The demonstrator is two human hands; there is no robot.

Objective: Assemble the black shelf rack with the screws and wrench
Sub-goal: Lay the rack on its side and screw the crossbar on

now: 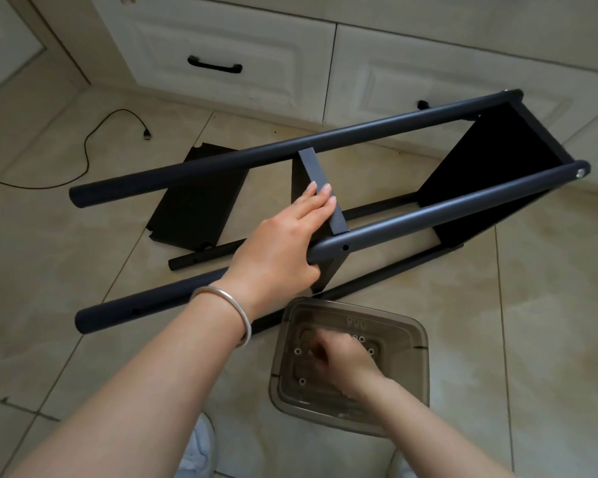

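Far left: black USB cable (83,146) snakes over the tiled floor (66,236), plug end near the white cabinet drawers (221,46).

Loose black shelf panel (197,198) lies flat on the floor, partly under the rack's far upper tube (290,141).

Black shelf rack (377,188) lies on its side, tubes running lower-left to upper-right. Four tubes are visible: two raised, two on the floor. Near floor tube (118,313) shows a screw hole close to its left end.

Left hand (283,250) grips where the middle shelf (320,188) meets the near upper tube (446,210): fingers laid flat on the shelf's top edge, thumb curled under the tube's end. Silver bangle (232,305) on that wrist. An open screw hole shows in the tube just right of the hand.

End shelf (491,167) sits fitted between the tubes at the right end; silver screw head (581,172) visible on the near upper tube's end.

Clear plastic tray (411,339) on the floor just in front of the rack, touching or nearly touching the near floor tube. Several screws (302,381) scattered inside.

Right hand (342,357) is down in the tray among the screws, motion-blurred; fingers look curled, but I cannot tell if it holds anything.

Bottom edge: white shoes (201,450), partly in view.
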